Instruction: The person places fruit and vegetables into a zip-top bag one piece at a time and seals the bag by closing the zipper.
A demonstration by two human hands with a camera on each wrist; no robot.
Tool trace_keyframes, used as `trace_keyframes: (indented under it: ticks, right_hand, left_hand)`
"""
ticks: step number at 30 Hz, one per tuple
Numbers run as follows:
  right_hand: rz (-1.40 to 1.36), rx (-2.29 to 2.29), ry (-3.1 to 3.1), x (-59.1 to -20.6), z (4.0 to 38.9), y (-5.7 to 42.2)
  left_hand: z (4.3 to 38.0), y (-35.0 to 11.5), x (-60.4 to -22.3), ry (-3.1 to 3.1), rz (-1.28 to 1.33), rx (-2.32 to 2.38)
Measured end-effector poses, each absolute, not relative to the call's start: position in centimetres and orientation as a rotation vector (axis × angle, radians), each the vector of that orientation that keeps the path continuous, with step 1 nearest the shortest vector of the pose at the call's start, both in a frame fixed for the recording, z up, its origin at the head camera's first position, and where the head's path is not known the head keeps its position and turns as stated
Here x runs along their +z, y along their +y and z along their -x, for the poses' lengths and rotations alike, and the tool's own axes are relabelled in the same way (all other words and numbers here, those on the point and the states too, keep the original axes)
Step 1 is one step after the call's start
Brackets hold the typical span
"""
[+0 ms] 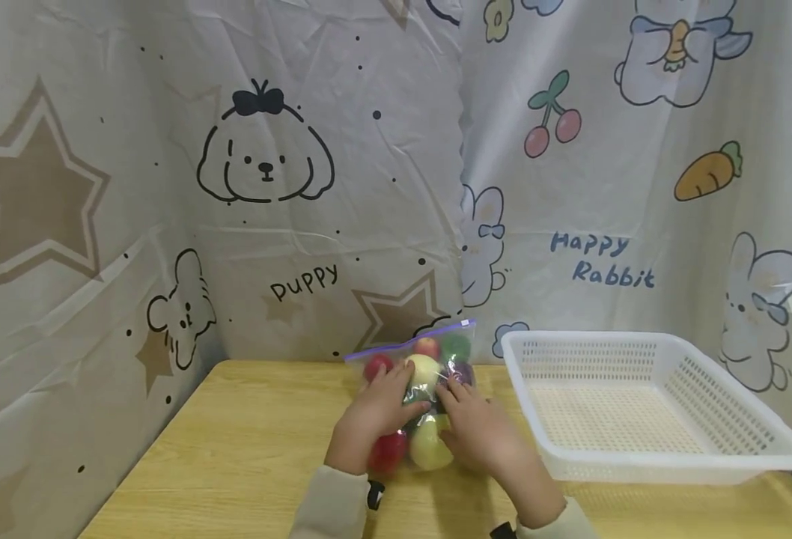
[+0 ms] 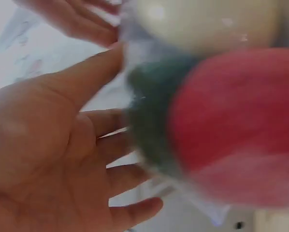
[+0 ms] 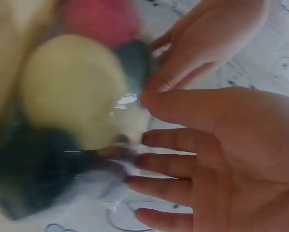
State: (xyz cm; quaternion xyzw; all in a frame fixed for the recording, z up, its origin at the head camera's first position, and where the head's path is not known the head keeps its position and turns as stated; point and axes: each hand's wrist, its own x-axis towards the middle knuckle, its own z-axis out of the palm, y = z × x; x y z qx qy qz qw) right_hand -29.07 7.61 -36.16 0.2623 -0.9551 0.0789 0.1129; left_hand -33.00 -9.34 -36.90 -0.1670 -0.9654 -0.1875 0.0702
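A clear zip bag with a purple zip strip lies on the table, filled with several round fruit- or vegetable-like pieces. Inside show a red piece, a pale yellow one, a green one and a dark purple one. My left hand rests on the bag's left side, its fingers extended. From the right, my right hand touches the bag with outstretched fingers. Both wrist views show the fingertips against the plastic, with the palms off it.
A white perforated plastic basket stands to the right of the bag. The wooden table ends at a patterned cloth backdrop behind and on the left.
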Motion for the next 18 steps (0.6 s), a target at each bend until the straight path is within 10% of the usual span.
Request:
trace_keyframes:
  ticks: [18]
  right_hand:
    - [-0.492, 0.308, -2.628, -37.9, 31.5, 7.8]
  left_hand:
    - [32.4, -7.4, -38.2, -2.974, 0.699, -0.251]
